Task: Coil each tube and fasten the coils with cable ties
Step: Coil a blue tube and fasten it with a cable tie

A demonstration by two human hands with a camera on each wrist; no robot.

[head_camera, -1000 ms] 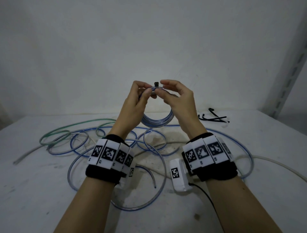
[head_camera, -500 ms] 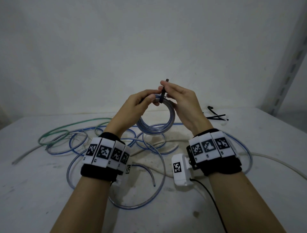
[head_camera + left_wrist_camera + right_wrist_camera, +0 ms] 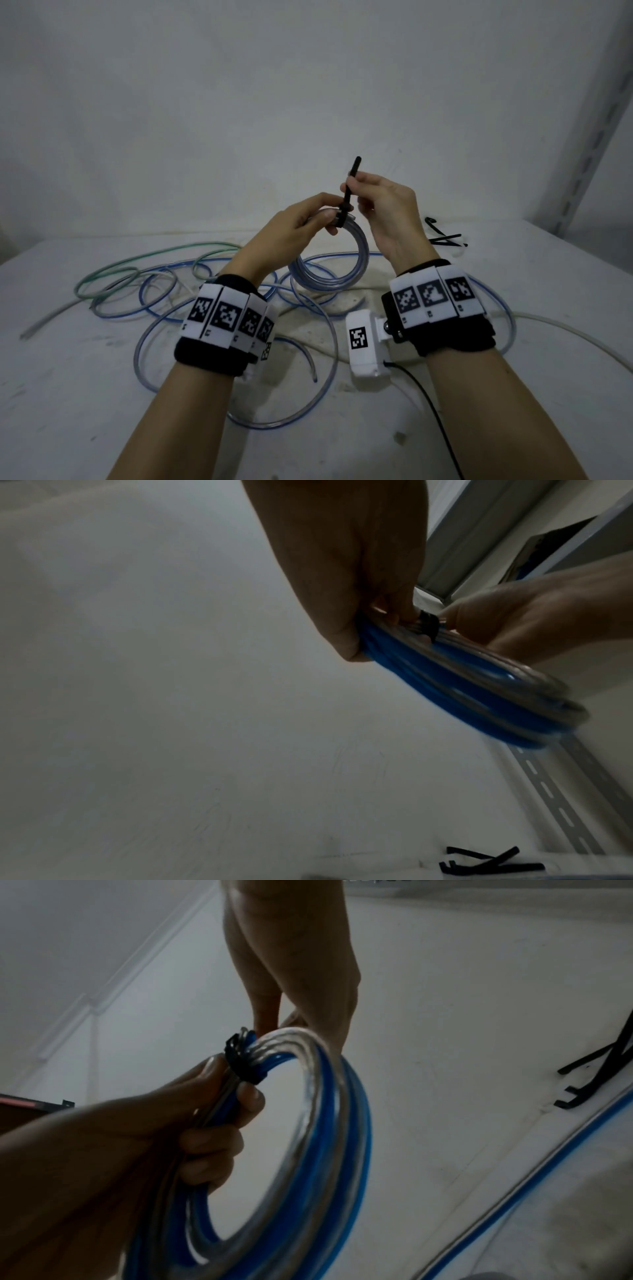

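I hold a small coil of clear, blue-striped tube (image 3: pixel 356 270) up above the table. My left hand (image 3: pixel 327 219) grips the top of the coil (image 3: pixel 342 1123), thumb and fingers curled round the bundled turns. A black cable tie (image 3: pixel 348 192) is looped round the coil (image 3: pixel 479 693) beside those fingers, its tail standing upward. My right hand (image 3: pixel 351 187) pinches that tail just above the tie's head (image 3: pixel 427 624). In the right wrist view the tie band (image 3: pixel 241 1064) wraps the turns close to the left hand's thumb.
Several loose tubes lie tangled on the white table: blue-striped clear ones (image 3: pixel 329 329), a green one (image 3: pixel 137 263), a white one (image 3: pixel 565 332). Spare black cable ties (image 3: pixel 445 238) lie at the back right. A wall stands behind, a slotted metal upright (image 3: pixel 596 137) at right.
My right hand has drawn the tie's tail upward, so more of it stands above the coil. Both hands and the coil have dropped slightly and shifted right.
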